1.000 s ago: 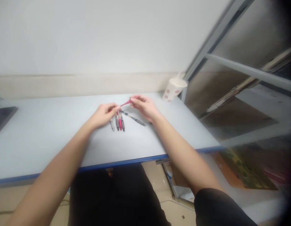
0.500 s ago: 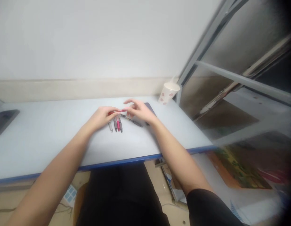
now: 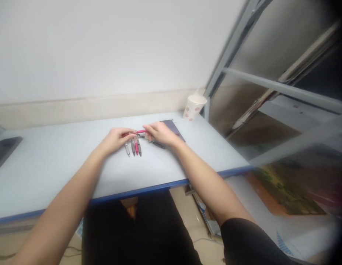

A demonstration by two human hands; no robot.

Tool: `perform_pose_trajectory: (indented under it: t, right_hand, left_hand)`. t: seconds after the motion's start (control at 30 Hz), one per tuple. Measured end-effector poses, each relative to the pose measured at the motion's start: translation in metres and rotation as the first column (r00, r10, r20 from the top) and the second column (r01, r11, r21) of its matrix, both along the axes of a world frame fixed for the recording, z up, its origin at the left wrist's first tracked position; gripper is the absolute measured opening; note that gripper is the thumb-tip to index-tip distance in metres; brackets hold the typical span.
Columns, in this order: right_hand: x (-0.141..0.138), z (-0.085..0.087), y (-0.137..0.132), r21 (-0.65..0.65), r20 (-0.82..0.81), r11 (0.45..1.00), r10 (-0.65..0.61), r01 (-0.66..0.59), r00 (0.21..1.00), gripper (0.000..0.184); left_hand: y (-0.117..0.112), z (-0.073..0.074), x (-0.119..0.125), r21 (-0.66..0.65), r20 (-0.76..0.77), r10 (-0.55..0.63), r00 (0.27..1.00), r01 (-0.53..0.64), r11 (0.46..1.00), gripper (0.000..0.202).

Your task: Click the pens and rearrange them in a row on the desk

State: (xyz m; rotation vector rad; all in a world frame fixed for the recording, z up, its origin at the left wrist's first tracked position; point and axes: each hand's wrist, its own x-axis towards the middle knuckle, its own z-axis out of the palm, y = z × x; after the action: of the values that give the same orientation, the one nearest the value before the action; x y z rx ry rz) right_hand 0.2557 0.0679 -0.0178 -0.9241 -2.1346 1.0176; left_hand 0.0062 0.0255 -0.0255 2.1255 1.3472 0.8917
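A red pen [image 3: 140, 131] spans the gap between my hands, above the desk. My left hand [image 3: 118, 138] pinches its left part, and the fingers of my right hand [image 3: 157, 133] are closed on its right end. Below them several pens lie side by side on the desk: a silver-white pen [image 3: 127, 149], two dark grey ones and a pink pen [image 3: 136, 147] between these. Their upper ends are partly hidden by my left hand. A black pen [image 3: 158, 144] lies slanted under my right hand, partly covered by it.
A dark notebook [image 3: 175, 129] lies behind my right hand. A white paper cup [image 3: 194, 107] with red marks stands at the back right corner. At the far left is a dark phone-like slab [image 3: 6, 151]. A metal frame [image 3: 229, 48] borders the desk [image 3: 63, 158] on the right.
My right hand's raised, spread fingers have closed onto the end of the red pen, and more of the pen shows between the hands. The view has shifted slightly.
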Motion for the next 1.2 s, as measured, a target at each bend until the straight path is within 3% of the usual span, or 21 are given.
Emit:
perform_pose_trajectory:
  t: [0.13,0.27,0.33,0.47,0.67,0.87,1.1,1.2]
  right_hand:
    - [-0.004,0.001,-0.004,0.064,-0.046,0.998,0.007,-0.005,0.999,0.022]
    - [-0.005,0.001,-0.005,0.02,0.013,1.0,-0.008,0.008,1.0,0.041]
    - [-0.003,0.0,-0.003,0.043,-0.028,0.999,-0.022,0.024,0.999,0.027]
    - [0.001,0.0,0.002,0.149,-0.015,0.989,0.02,-0.017,1.0,0.02]
    - [-0.007,0.001,0.001,0.161,0.089,0.979,-0.14,0.125,0.986,0.037]
    - [-0.002,0.007,-0.004,0.141,0.024,0.99,0.007,-0.011,1.0,0.036]
    - [0.004,0.018,-0.009,0.013,0.062,1.0,0.0,0.0,0.998,0.047]
    - [0.0,0.018,-0.011,0.002,-0.006,1.0,-0.03,0.03,1.0,0.041]
  left_hand:
    - [0.0,0.001,-0.001,-0.001,0.006,0.018,1.0,-0.018,1.0,0.041]
    - [0.001,-0.001,-0.002,-0.016,0.012,-0.002,1.0,0.002,1.0,0.042]
    - [0.002,-0.002,-0.003,-0.014,-0.006,-0.004,1.0,0.004,1.0,0.044]
    - [0.0,0.0,-0.001,-0.021,-0.055,-0.028,0.998,0.026,0.999,0.046]
    - [-0.007,0.007,0.006,-0.001,-0.07,0.009,0.998,-0.009,1.0,0.049]
    - [-0.007,0.009,0.007,-0.028,-0.077,0.026,0.997,-0.028,0.999,0.05]
    - [-0.007,0.009,0.007,0.141,-0.163,0.037,0.986,-0.014,0.99,0.045]
    - [-0.002,0.008,-0.001,0.25,-0.162,0.097,0.982,-0.054,0.967,0.042]
